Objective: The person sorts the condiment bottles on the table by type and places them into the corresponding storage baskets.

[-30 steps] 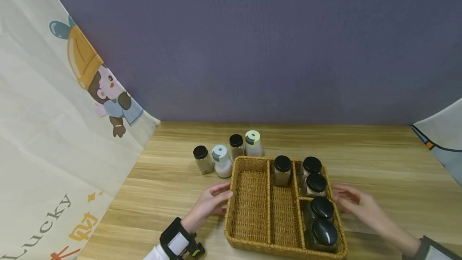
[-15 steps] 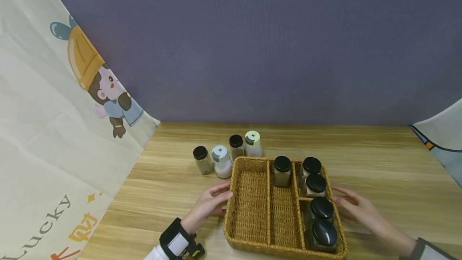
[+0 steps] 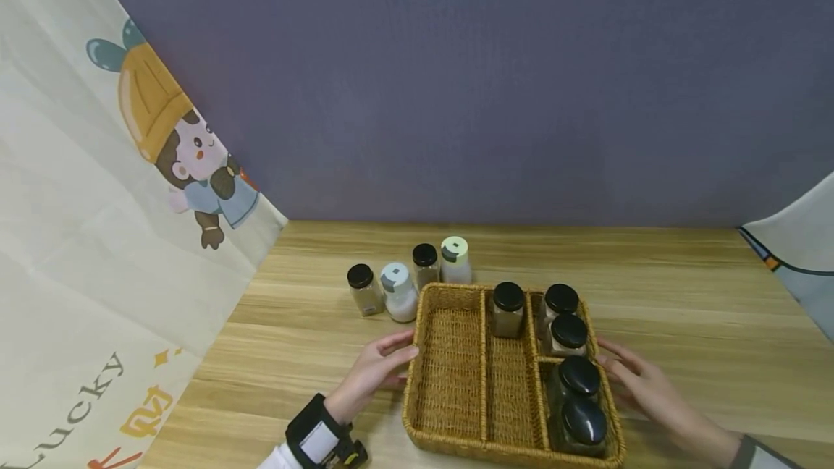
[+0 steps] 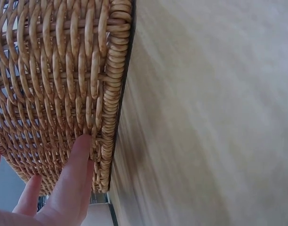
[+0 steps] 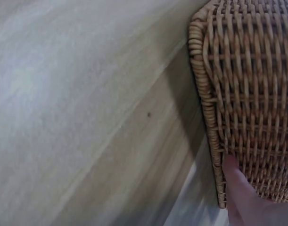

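A woven basket (image 3: 452,375) with divided compartments sits on the wooden table. My left hand (image 3: 371,371) touches its left side; in the left wrist view, fairly straight fingers (image 4: 68,188) press against the wicker wall. Opposite it, my right hand (image 3: 641,386) rests against the right side, with a fingertip low on the weave in the right wrist view. A black-lidded jar (image 3: 507,310) stands at the back of the middle compartment. Two jars (image 3: 568,335) fill the back right compartment. Two larger jars with glossy black lids (image 3: 582,422) occupy the front right one.
Behind and left of the basket stand two black-lidded jars (image 3: 366,292) (image 3: 426,264), a bottle with a pale blue-white cap (image 3: 399,294) and another with a yellow-green cap (image 3: 455,260). A dark wall (image 3: 456,93) borders the table's back, and a printed cloth (image 3: 130,273) hangs at left.
The head view has shifted very slightly. My right hand has moved a little along the basket's right side; the left hand, basket and jars keep their places.
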`<state>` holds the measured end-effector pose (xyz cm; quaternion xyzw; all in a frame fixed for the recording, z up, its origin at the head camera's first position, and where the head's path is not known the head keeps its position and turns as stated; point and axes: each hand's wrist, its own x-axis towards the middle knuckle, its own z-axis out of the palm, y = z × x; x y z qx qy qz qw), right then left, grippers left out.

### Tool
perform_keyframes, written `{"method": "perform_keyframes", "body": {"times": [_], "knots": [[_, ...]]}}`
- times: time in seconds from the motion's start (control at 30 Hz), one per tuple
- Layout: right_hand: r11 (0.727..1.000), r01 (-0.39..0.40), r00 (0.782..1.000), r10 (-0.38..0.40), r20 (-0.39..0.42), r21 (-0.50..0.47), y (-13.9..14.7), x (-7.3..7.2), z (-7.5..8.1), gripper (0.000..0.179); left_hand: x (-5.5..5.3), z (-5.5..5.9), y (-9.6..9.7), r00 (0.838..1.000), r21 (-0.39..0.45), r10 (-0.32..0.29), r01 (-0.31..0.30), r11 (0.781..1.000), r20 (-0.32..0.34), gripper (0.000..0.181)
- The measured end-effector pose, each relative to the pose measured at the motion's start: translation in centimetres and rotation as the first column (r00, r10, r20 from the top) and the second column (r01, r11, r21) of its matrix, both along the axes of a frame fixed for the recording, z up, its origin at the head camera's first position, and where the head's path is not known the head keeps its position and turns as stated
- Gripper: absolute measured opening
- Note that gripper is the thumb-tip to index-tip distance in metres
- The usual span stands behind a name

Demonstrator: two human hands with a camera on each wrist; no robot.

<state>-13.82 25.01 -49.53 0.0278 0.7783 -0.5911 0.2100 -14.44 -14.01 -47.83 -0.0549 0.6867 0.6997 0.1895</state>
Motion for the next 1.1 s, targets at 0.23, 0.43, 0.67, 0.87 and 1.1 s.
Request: {"method": "perform_keyframes", "body": {"times": [0.23, 0.43, 0.67, 0.87, 1.1], "knots": [[0.999, 0.04, 0.999, -0.04, 0.001, 0.003, -0.2, 0.1, -0.3, 0.063, -0.1, 0.2, 0.0, 1.0, -0.05, -0.009, 0.009, 0.999, -0.016, 0.063], [0.998, 0.054, 0.998, -0.054, 0.014, 0.009, -0.3, 0.2, -0.4, 0.065, 0.0, 0.4, 0.1, 0.998, -0.09, -0.029, 0.025, 0.996, -0.054, 0.062], [0.997, 0.074, 0.997, -0.074, -0.004, 0.01, -0.4, 0.2, -0.8, 0.063, -0.2, 0.8, -0.1, 0.989, -0.189, -0.065, 0.039, 0.981, -0.132, 0.057], [0.995, 0.09, 0.996, -0.09, 0.007, 0.031, -0.6, 0.3, -0.8, 0.065, -0.7, 1.8, -0.6, 0.963, -0.263, -0.093, 0.023, 0.964, -0.255, 0.04], [0.994, 0.094, 0.996, -0.095, 0.0, 0.046, -0.6, 0.4, -0.7, 0.064, -1.6, 3.7, -1.4, 0.881, -0.405, -0.158, -0.041, 0.913, -0.446, 0.032]]}}
